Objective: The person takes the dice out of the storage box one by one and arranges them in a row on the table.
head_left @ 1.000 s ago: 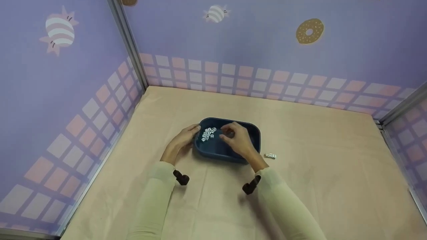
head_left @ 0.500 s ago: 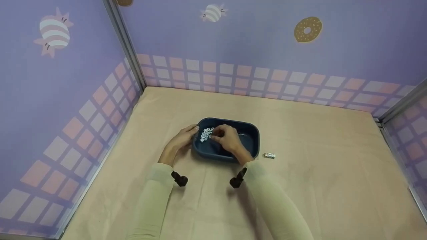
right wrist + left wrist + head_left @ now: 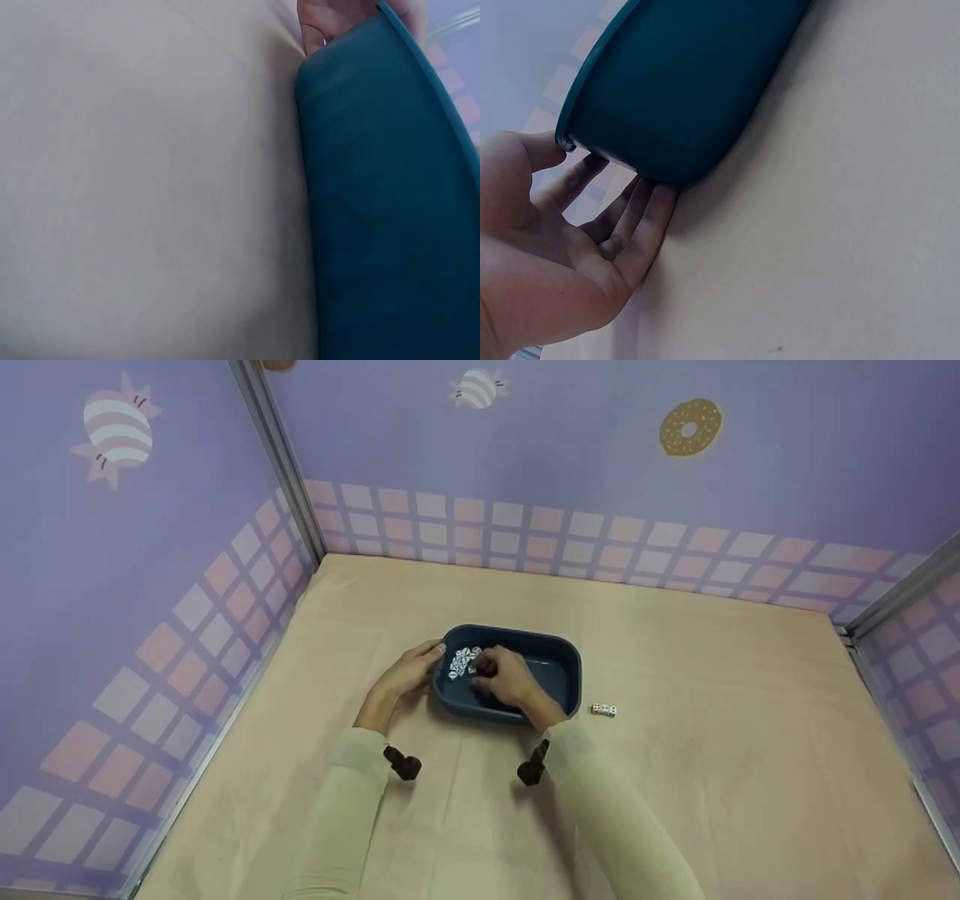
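Note:
A dark blue rectangular tub (image 3: 559, 682) stands on the cloth, with a cluster of small white dice (image 3: 459, 663) at its left end. My left hand (image 3: 409, 671) holds the tub's left end. In the left wrist view, the left thumb (image 3: 544, 150) is hooked at the rim and the other fingers lie against the outer wall. My right hand (image 3: 508, 679) reaches inside the tub, fingers bent, at the right side of the dice. I cannot tell whether a die is between those fingertips. The tub's wall hides the right hand in the right wrist view.
Several dice in a short row (image 3: 604, 709) lie on the cloth just right of the tub. A beige cloth (image 3: 750, 735) covers the table. Purple printed panels (image 3: 570, 450) wall it in at the back and sides, joined by metal posts (image 3: 277, 457).
My right hand has moved left and down into the tub to the dice, then shifted slightly at their edge. The left hand has kept its hold on the tub.

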A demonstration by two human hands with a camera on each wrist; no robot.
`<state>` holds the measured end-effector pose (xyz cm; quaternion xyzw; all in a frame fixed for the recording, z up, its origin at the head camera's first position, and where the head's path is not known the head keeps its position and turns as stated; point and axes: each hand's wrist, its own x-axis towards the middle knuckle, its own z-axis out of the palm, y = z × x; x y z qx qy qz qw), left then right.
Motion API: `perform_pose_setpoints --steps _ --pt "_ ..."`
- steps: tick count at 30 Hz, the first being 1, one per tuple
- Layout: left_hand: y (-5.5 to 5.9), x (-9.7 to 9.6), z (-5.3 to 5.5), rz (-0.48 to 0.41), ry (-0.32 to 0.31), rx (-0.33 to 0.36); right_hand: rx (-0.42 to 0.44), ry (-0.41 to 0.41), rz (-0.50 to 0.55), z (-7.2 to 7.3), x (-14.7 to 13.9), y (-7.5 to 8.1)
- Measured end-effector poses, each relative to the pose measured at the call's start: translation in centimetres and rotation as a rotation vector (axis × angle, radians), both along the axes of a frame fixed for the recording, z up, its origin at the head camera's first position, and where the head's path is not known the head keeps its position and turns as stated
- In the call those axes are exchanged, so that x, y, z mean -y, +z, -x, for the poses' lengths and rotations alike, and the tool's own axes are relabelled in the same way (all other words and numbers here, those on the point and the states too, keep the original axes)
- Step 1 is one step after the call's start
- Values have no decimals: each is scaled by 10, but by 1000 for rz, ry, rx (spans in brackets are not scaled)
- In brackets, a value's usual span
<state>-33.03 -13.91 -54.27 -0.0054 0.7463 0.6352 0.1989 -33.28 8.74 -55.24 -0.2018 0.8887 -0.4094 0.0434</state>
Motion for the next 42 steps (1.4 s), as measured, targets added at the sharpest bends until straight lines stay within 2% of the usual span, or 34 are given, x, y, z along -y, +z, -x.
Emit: perform_pose_setpoints --steps 8,14,18,22,29,33,38,42 --pt "-1 -2 -3 -3 19 10 38 7 -48 -3 0 -1" --pt "3 -1 0 15 13 3 18 22 -70 0 2 2" --pt "3 -1 1 15 10 2 24 16 -15 -1 0 8" --pt "1 -1 -1 22 -1 -17 3 14 70 -7 -9 22" --pt "0 0 -1 11 14 -28 -80 110 101 -24 -39 69" --pt "-1 1 -1 11 19 -17 -142 143 98 -33 -62 85" --pt "0 -1 -1 9 17 -10 -202 114 97 -48 -101 90" --pt "2 -1 -1 16 10 -3 -260 54 83 -58 -136 80"
